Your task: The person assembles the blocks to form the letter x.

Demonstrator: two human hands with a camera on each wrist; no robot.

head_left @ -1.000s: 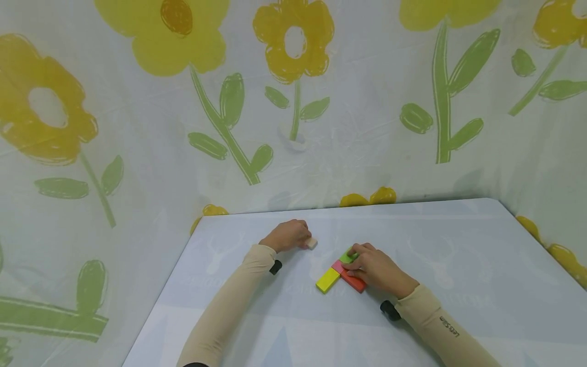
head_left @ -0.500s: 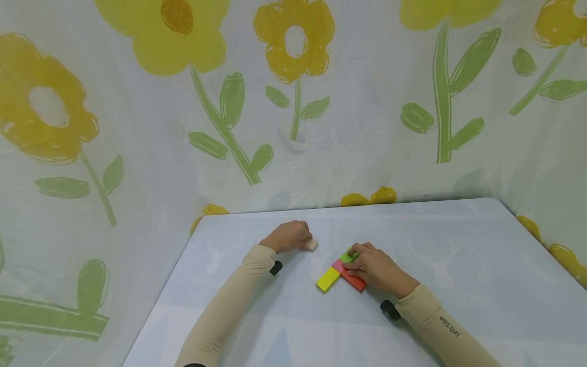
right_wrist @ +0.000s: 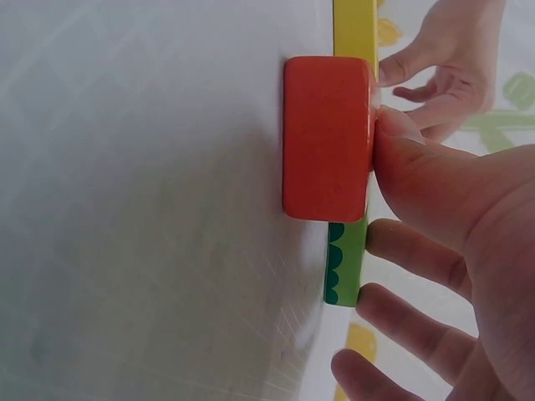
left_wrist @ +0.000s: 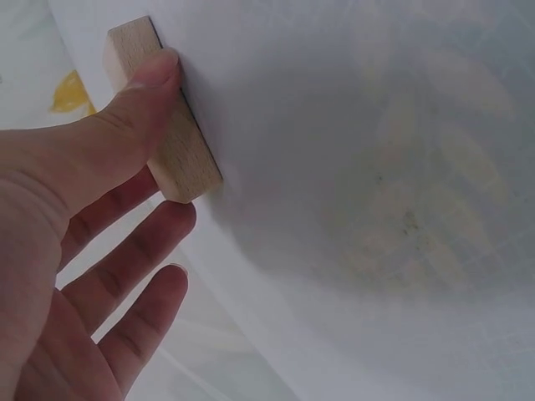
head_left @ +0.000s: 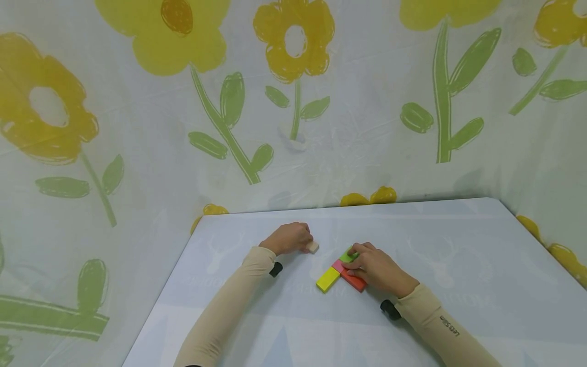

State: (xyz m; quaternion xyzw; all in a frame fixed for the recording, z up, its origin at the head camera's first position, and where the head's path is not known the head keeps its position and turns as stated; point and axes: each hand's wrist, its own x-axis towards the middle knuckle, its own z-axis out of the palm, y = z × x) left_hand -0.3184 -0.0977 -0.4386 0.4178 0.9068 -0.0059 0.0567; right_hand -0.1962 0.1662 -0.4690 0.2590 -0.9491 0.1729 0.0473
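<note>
My left hand (head_left: pixel 288 238) pinches a plain wooden block (left_wrist: pixel 188 154) near the back of the table. Its thumb lies along the near side of the block, while some fingers behind are hidden. My right hand (head_left: pixel 380 270) rests on a group of coloured blocks, thumb touching by the pink block (head_left: pixel 338 265) and fingers on the green block (head_left: pixel 347 256). A red block (right_wrist: pixel 328 138) runs from the pink one towards the right forearm. The yellow block (head_left: pixel 327 280) extends towards the front left. Teal scallops mark the green block's side in the right wrist view.
The pale table (head_left: pixel 293 311) carries faint printed deer heads and lettering. A hanging cloth (head_left: pixel 357 127) with yellow flowers stands right behind its back edge and along its sides. Dark wrist devices (head_left: pixel 390 310) sit under both sleeve cuffs, close to the tabletop.
My left hand has shifted slightly towards the front and right, bringing the wooden block a little closer to the coloured blocks. The right hand and its blocks stay in place.
</note>
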